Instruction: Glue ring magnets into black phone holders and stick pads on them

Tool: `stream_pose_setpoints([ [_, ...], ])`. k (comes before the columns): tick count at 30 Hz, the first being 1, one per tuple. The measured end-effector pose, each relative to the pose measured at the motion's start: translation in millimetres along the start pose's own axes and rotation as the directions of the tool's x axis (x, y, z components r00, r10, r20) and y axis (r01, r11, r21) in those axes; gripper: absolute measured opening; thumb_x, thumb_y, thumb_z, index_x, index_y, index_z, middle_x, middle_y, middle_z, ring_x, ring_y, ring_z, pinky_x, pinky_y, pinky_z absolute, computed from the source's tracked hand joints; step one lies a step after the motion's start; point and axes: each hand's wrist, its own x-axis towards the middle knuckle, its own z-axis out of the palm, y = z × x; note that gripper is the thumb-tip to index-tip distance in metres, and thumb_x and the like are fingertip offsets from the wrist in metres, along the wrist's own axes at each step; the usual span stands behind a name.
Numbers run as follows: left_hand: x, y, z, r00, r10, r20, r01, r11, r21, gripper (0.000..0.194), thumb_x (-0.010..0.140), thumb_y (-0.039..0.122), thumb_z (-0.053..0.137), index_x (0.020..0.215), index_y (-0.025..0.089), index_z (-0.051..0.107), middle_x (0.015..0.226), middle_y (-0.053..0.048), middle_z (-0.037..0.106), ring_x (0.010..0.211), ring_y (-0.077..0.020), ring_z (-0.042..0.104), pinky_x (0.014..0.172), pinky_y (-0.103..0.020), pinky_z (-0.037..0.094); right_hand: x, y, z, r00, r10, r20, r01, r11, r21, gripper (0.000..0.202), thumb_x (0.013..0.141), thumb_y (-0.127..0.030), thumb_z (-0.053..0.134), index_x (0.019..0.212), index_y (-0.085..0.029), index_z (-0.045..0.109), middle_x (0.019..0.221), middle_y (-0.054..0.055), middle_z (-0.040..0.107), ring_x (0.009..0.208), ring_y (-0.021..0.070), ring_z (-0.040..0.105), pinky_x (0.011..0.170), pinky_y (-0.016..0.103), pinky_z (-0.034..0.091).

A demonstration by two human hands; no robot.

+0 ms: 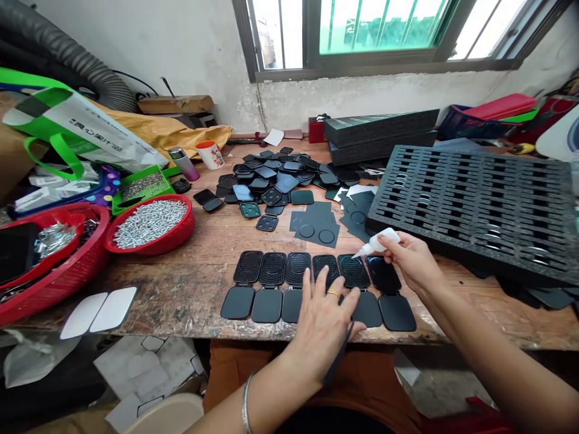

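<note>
Several black hinged cases (250, 267) lie opened in a row along the table's front edge, ridged halves at the back and smooth halves nearer me. My right hand (409, 256) pinches a small white bottle (382, 241), its nozzle tip over the ridged half of the second case from the right. Spread over the middle of the row is my left hand (323, 307), fingers apart on or just above the cases, with a gold ring on one finger. It hides parts of the cases beneath. Something thin and dark shows beside its palm, partly hidden.
A pile of black cases (280, 175) and dark square sheets (323, 226) lie behind the row. A slotted black foam tray (474, 211) stands right. Left are a red basket of metal pieces (151, 224) and two white pads (113, 308). A cup (210, 155) stands behind.
</note>
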Motion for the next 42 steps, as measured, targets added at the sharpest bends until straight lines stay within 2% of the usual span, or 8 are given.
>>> stream_pose_setpoints([
  [10,12,9,4.9,0.998,0.005,0.059,-0.010,0.997,0.071,0.053,0.076,0.050,0.066,0.123,0.028,0.054,0.128,-0.008,0.054,0.132,-0.0387,0.030,0.108,-0.066,0.012,8,2,23,0.986,-0.169,0.010,0.167,0.960,-0.223,0.026,0.074,-0.042,0.064,0.083,-0.017,0.062,0.072,0.003,0.064,0.063,0.0169,0.056,0.057,0.028,0.041],
  [16,12,7,5.1,0.998,0.018,0.058,-0.023,0.997,0.077,0.050,0.079,0.048,0.064,0.124,0.027,0.055,0.126,-0.009,0.055,0.132,-0.0381,0.031,0.107,-0.066,0.014,2,-17,18,0.922,-0.364,0.131,0.369,0.728,-0.578,0.017,0.080,-0.035,0.058,0.082,-0.019,0.060,0.068,0.001,0.059,0.060,0.0156,0.051,0.059,0.027,0.037],
  [20,12,7,5.9,0.998,0.027,0.060,-0.032,0.997,0.072,0.048,0.081,0.047,0.062,0.125,0.027,0.054,0.126,-0.009,0.055,0.131,-0.0375,0.032,0.107,-0.066,0.015,-10,-34,8,0.918,-0.329,0.221,0.386,0.619,-0.684,0.014,0.079,-0.033,0.059,0.083,-0.019,0.060,0.066,0.000,0.057,0.056,0.0138,0.046,0.056,0.026,0.034],
  [25,12,8,5.7,0.997,0.028,0.065,-0.034,0.996,0.086,0.049,0.081,0.047,0.061,0.126,0.026,0.054,0.127,-0.010,0.055,0.131,-0.0380,0.032,0.108,-0.065,0.015,-22,-37,14,0.920,-0.227,0.318,0.382,0.696,-0.608,0.013,0.080,-0.033,0.057,0.080,-0.020,0.060,0.064,-0.002,0.056,0.055,0.0126,0.045,0.053,0.025,0.033],
  [31,12,7,6.6,0.997,0.035,0.070,-0.042,0.994,0.101,0.049,0.081,0.047,0.061,0.125,0.026,0.055,0.127,-0.010,0.055,0.130,-0.0380,0.034,0.107,-0.064,0.017,-15,-29,39,0.896,-0.353,0.269,0.444,0.693,-0.568,0.014,0.081,-0.033,0.057,0.083,-0.019,0.059,0.066,-0.002,0.054,0.058,0.0130,0.046,0.056,0.025,0.034],
  [37,11,8,5.6,0.997,0.033,0.066,-0.040,0.995,0.096,0.050,0.080,0.046,0.063,0.125,0.026,0.054,0.126,-0.009,0.055,0.129,-0.0382,0.035,0.108,-0.064,0.016,5,-27,35,0.914,-0.354,0.199,0.400,0.696,-0.597,0.016,0.079,-0.034,0.058,0.071,-0.020,0.054,0.058,-0.004,0.049,0.053,0.0124,0.042,0.053,0.026,0.031],
  [40,11,6,6.4,0.998,0.030,0.059,-0.035,0.996,0.082,0.051,0.079,0.046,0.064,0.125,0.027,0.054,0.126,-0.009,0.055,0.129,-0.0382,0.035,0.108,-0.064,0.016,11,-21,24,0.950,-0.289,0.116,0.307,0.803,-0.511,0.018,0.076,-0.036,0.061,0.071,-0.019,0.057,0.060,-0.002,0.054,0.055,0.0134,0.046,0.054,0.026,0.034],
  [42,13,6,7.2,0.998,0.020,0.054,-0.023,0.997,0.067,0.051,0.077,0.049,0.066,0.122,0.027,0.056,0.124,-0.009,0.057,0.129,-0.0388,0.035,0.107,-0.066,0.015,10,-17,13,0.976,-0.212,0.052,0.217,0.916,-0.337,0.021,0.074,-0.039,0.063,0.074,-0.018,0.060,0.066,0.000,0.059,0.059,0.0141,0.050,0.055,0.026,0.037],
])
